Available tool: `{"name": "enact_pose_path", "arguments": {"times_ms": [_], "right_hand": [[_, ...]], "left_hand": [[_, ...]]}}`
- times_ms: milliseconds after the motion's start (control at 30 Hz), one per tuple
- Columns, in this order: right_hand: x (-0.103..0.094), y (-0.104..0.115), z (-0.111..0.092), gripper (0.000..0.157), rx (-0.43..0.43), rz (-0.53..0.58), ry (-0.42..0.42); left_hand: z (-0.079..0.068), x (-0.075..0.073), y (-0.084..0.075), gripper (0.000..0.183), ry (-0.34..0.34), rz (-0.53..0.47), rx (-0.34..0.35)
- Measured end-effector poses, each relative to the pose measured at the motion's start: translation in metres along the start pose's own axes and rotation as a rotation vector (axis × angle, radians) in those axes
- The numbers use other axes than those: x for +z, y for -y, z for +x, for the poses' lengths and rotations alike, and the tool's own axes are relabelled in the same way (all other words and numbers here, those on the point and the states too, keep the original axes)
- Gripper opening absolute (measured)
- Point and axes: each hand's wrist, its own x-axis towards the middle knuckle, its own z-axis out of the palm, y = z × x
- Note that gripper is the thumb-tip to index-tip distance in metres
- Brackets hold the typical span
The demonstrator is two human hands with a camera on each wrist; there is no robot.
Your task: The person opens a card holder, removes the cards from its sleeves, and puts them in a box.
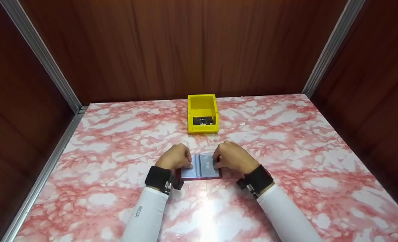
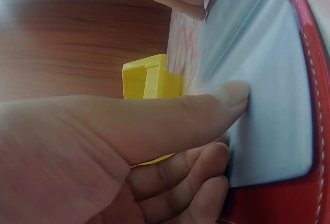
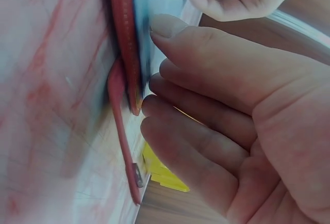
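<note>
A red card holder (image 1: 202, 178) with white stitching lies spread on the table, its clear plastic sleeves facing up. In the right-hand sleeve (image 1: 207, 164), pale "VIP" lettering shows. My left hand (image 1: 174, 156) pinches the left sleeves at their outer edge; in the left wrist view its thumb (image 2: 234, 94) lies flat on the plastic with the fingers curled behind. At the opposite edge my right hand (image 1: 234, 157) pinches the right sleeve between thumb and fingers. The right wrist view shows the holder's red strap (image 3: 124, 131) with a metal snap sticking out past the cover.
Beyond the hands stands a yellow bin (image 1: 203, 128) with black cards (image 1: 203, 120) in it, one marked "VIP". The table (image 1: 101, 198) has a red and white marbled top. Brown wood-grain panels (image 1: 158, 50) with metal corner posts enclose it at the back and sides.
</note>
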Motion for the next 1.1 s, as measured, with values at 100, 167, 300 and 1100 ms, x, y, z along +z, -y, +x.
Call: {"name": "enact_pose_path", "arguments": {"times_ms": [100, 167, 300, 1100], "right_hand": [[0.0, 0.0, 0.0007, 0.018, 0.002, -0.001, 0.007], [-0.0007, 0.0002, 0.0009, 0.018, -0.002, -0.003, 0.004], [-0.0019, -0.0002, 0.0013, 0.019, -0.034, -0.02, -0.016], [0.0045, 0.001, 0.0013, 0.019, -0.114, -0.029, -0.006]], "left_hand": [[0.0011, 0.0, 0.0006, 0.016, 0.006, -0.002, 0.002], [0.0013, -0.0011, 0.0004, 0.016, 0.005, -0.004, 0.003], [0.0014, -0.0024, -0.0002, 0.016, -0.001, -0.008, 0.011], [-0.0001, -0.0002, 0.0012, 0.016, 0.009, -0.01, 0.018]]}}
